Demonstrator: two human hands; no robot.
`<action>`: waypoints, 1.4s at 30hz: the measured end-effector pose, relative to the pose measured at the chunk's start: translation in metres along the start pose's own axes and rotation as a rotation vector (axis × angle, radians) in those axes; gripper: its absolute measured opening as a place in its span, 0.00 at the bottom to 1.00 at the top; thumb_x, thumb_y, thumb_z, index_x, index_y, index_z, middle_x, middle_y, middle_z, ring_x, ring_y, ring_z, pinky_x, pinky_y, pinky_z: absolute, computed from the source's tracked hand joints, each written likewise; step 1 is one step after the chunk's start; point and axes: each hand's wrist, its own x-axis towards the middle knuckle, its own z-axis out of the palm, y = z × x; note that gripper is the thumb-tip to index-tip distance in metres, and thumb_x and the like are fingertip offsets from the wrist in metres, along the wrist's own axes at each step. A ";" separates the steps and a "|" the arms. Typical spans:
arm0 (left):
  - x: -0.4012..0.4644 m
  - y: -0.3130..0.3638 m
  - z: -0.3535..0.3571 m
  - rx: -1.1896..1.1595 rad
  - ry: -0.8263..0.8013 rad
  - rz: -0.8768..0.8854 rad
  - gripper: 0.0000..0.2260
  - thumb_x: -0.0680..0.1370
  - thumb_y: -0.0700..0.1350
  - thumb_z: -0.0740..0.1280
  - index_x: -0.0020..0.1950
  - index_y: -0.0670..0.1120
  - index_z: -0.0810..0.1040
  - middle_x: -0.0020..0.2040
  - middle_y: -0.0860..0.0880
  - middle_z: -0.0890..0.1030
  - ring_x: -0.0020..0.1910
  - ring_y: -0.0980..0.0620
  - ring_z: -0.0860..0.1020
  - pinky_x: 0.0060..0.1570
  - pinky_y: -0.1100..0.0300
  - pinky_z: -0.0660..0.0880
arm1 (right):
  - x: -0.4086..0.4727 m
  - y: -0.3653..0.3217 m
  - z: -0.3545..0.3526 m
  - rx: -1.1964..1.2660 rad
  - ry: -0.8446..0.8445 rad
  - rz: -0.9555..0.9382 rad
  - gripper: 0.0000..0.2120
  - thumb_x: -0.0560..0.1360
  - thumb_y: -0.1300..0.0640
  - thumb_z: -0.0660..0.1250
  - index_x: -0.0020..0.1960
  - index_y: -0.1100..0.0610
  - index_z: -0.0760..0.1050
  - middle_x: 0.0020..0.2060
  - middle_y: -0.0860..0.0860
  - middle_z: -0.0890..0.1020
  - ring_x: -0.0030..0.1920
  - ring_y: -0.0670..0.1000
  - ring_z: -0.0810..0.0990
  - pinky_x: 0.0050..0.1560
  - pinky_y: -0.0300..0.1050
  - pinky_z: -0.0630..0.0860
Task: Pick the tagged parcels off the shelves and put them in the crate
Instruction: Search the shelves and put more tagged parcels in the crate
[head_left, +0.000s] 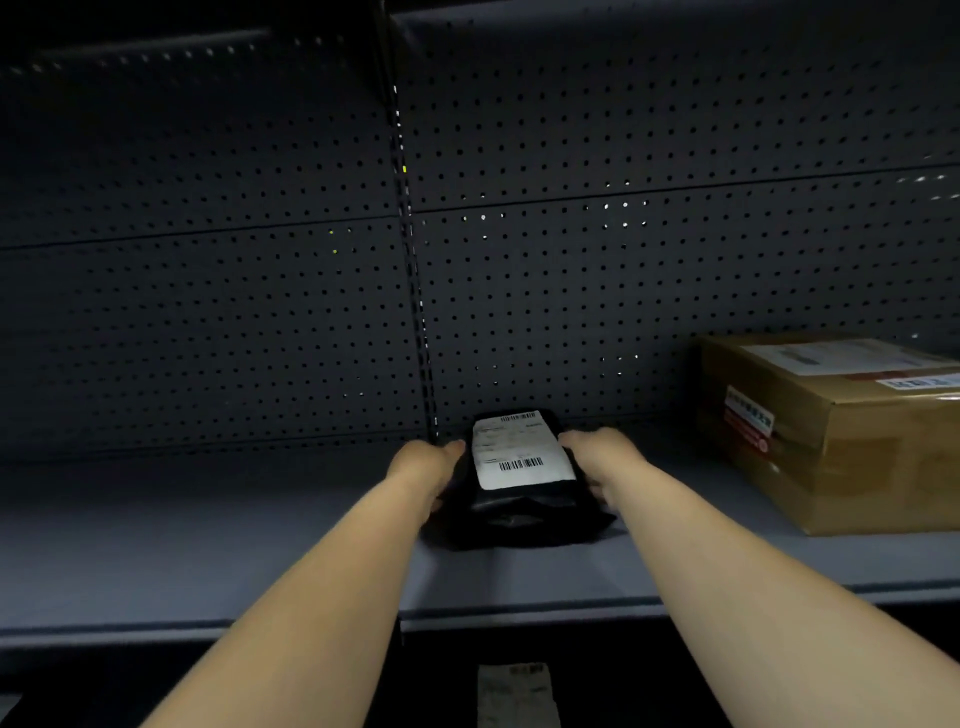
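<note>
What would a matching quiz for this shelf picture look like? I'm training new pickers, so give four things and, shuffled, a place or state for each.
Things:
1. black parcel
2. cardboard box
3. left hand
4. right hand

Places or states:
A. grips the parcel's right side
B. stands at the shelf's right end
C. lies between both hands, white label up
D. grips the parcel's left side

Pairs: 1-C, 2-B, 3-D, 4-A

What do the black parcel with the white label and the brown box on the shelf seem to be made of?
The black parcel with the white label looks like a soft plastic mailing bag: it is creased and slightly glossy. Its white label appears to be matte paper with printed barcodes. The brown box looks like cardboard, matte with sharp folded edges and shiny tape on top.
</note>
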 end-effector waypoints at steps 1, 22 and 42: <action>0.003 -0.001 0.002 -0.053 -0.033 0.001 0.25 0.77 0.54 0.64 0.66 0.37 0.72 0.61 0.40 0.78 0.57 0.41 0.77 0.55 0.54 0.75 | 0.001 0.000 0.002 0.016 0.002 0.012 0.15 0.76 0.56 0.61 0.58 0.64 0.75 0.52 0.59 0.81 0.52 0.59 0.80 0.54 0.50 0.78; -0.019 -0.009 0.001 -0.611 -0.104 0.070 0.09 0.76 0.54 0.67 0.42 0.49 0.75 0.40 0.53 0.78 0.40 0.53 0.77 0.40 0.59 0.72 | -0.026 -0.004 0.019 0.308 0.096 -0.147 0.12 0.75 0.52 0.64 0.45 0.61 0.80 0.41 0.56 0.85 0.43 0.57 0.83 0.46 0.48 0.79; -0.049 -0.028 -0.024 -0.702 0.095 0.609 0.08 0.77 0.46 0.67 0.46 0.60 0.80 0.42 0.66 0.83 0.45 0.69 0.80 0.38 0.77 0.73 | -0.055 0.009 0.040 0.676 0.111 -0.543 0.06 0.73 0.57 0.71 0.46 0.46 0.79 0.45 0.46 0.86 0.46 0.42 0.84 0.39 0.32 0.78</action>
